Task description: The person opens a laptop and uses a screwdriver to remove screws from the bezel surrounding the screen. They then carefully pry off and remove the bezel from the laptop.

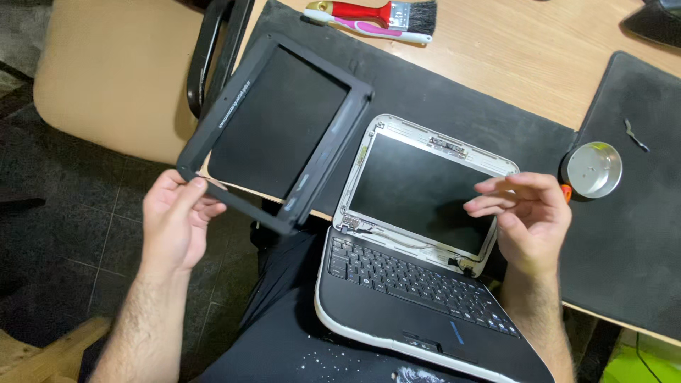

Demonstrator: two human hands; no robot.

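While the laptop (418, 284) rests on the person's lap, these points show:

Bezel: a black plastic frame (273, 131), lifted off the screen and held in the air at 10 o'clock from the laptop, tilted.
Left hand: it (174, 223) pinches the bezel at the lower left corner, thumb on top, fingers under.
Right hand: it (528, 213) is empty, fingers half curled and loose, hovering over the right edge of the screen (422, 191) (it may touch the edge, I cannot tell).
Handling: the bezel looks light, thin and a little flexible; I judge it can crack at the small clips, so a grip on two opposite sides is safer than one corner.
Screen: bare panel in a white lid, probably fragile at the edges.
Around: a round metal tin (594, 169) at 3 o'clock; a brush (376, 14) with red handle at 12 o'clock; dark mats (440, 99) on the wooden table (539, 57).
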